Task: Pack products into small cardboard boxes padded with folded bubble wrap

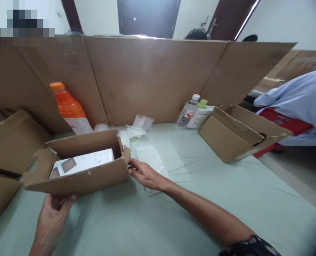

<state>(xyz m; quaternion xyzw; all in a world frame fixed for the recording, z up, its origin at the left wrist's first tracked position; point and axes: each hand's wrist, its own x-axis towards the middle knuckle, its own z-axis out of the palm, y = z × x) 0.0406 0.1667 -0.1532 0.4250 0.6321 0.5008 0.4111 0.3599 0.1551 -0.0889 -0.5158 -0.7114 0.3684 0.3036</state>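
Observation:
An open-topped cardboard box (94,179) is at the left of the table, with a white printed box (85,164) lying inside it. My left hand (53,209) is at the front underside of the cardboard box, thumb bent along the lower edge and some fingertips hidden beneath. At the box's right end, my right hand (144,174) grips the corner, its far fingers partly out of sight. Flat on the cloth beside that hand lies a clear plastic bubble-wrap sheet (151,160).
A large orange bottle (68,106) stands behind the box, near crumpled white packing (140,126). Farther right are a water bottle (187,112), a white bottle with a green cap (200,115) and another cardboard box (227,137). A cardboard wall (158,78) closes the back. Another person's sleeve (302,96) shows at right.

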